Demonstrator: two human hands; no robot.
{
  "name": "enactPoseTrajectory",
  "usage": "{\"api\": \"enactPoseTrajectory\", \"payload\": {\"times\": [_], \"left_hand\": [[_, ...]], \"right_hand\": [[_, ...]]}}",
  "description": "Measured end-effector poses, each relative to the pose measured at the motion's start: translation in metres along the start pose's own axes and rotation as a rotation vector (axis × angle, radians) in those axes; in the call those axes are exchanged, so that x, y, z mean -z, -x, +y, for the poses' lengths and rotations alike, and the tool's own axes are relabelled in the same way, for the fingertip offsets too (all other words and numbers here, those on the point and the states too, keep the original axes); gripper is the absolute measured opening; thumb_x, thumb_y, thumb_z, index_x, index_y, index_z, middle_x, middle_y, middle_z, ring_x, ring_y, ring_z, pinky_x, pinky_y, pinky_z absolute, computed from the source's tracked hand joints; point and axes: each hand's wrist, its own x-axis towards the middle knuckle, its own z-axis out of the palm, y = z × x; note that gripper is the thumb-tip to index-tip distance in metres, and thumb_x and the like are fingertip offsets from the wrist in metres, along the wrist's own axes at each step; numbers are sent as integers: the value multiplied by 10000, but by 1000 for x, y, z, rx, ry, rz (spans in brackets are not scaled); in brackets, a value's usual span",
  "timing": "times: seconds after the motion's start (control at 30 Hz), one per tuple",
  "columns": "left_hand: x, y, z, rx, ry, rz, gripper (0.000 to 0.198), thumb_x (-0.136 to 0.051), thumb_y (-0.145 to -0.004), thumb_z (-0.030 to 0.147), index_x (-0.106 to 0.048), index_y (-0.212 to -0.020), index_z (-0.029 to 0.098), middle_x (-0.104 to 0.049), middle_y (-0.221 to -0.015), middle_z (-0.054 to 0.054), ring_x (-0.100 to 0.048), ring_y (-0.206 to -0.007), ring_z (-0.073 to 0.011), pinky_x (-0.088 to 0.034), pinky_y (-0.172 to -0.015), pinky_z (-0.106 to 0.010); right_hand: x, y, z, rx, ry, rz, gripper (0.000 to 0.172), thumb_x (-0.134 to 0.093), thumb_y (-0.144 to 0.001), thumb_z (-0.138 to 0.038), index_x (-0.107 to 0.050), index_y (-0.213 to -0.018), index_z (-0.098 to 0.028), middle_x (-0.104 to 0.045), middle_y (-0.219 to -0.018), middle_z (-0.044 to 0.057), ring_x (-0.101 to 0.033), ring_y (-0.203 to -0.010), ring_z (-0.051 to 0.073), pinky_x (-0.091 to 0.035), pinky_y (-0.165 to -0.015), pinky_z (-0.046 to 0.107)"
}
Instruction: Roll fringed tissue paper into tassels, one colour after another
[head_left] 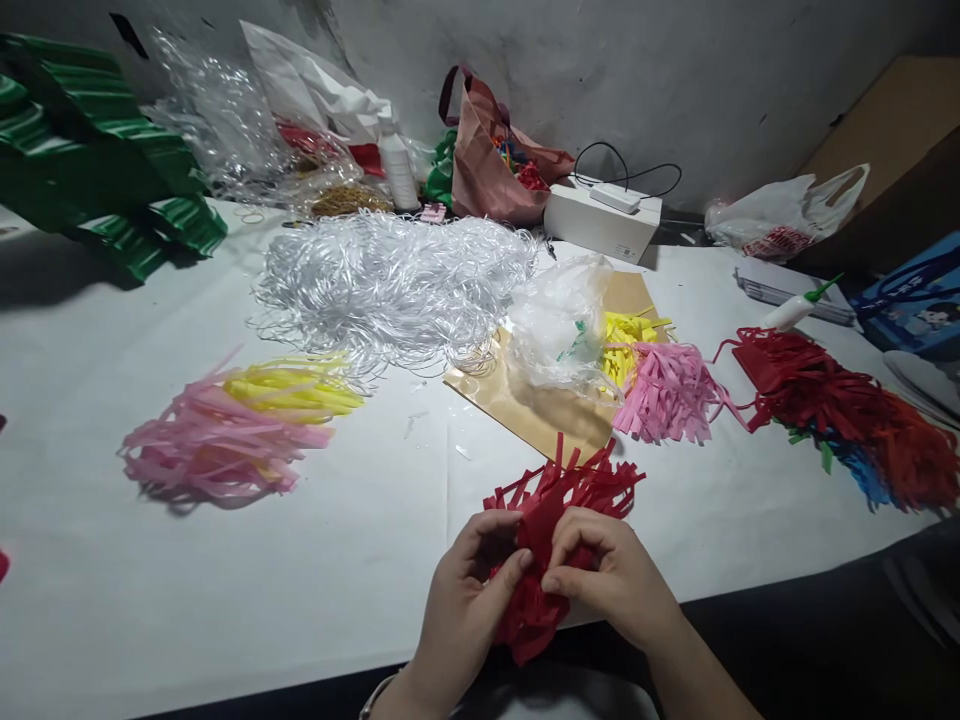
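At the tabletop's [360, 610] six o'clock edge, the left hand [466, 592] and right hand [621, 578] pinch the red fringe [538, 535] between their fingers [514, 577], apparently steadying it while loose strips [581, 484] fan toward twelve o'clock.

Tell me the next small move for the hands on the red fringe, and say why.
Probably roll the red fringe a little tighter with the right hand while the left hand steadies it: both hands already grip its flat, uncut part, yet its strips splay loosely beyond the fingers.
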Motion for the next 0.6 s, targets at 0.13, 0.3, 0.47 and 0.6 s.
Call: {"api": "enactPoseTrajectory", "payload": {"times": [0.13,0.3,0.47,0.6], "left_hand": [[1,2,1,-71,-31,-27,203,-692,-865,237,-673,-1066,245,-741,-961,-20,-718,-857,-175,-593,-773,-258],[3,4,2,-199,-107,-79,221,-644,-897,169,-676,-1090,273,-734,-963,3,-711,-854,-151,-580,-782,-231],[3,4,2,-295,-179,-77,252,-642,-898,135,-664,-1104,279,-723,-942,15,-690,-817,-130,-574,-756,-213],[2,4,4,-318,-189,-82,267,-635,-899,120,-656,-1107,286,-718,-932,23,-689,-811,-121,-573,-751,-202]], "right_hand": [[2,-3,-5,61,25,5,245,-780,-819,-415,-687,-738,-203,-622,-753,-9,-560,-726,146,-418,-675,257],[-2,-5,-11,80,120,44,201,-797,-804,-330,-659,-729,-205,-615,-754,-17,-556,-736,146,-402,-681,260],[-4,-6,-10,50,86,23,160,-767,-828,-291,-679,-730,-201,-631,-762,-8,-568,-745,147,-417,-701,259],[-2,-6,-7,30,12,-12,175,-752,-846,-331,-708,-747,-194,-633,-759,-1,-569,-728,143,-419,-678,252]]}}
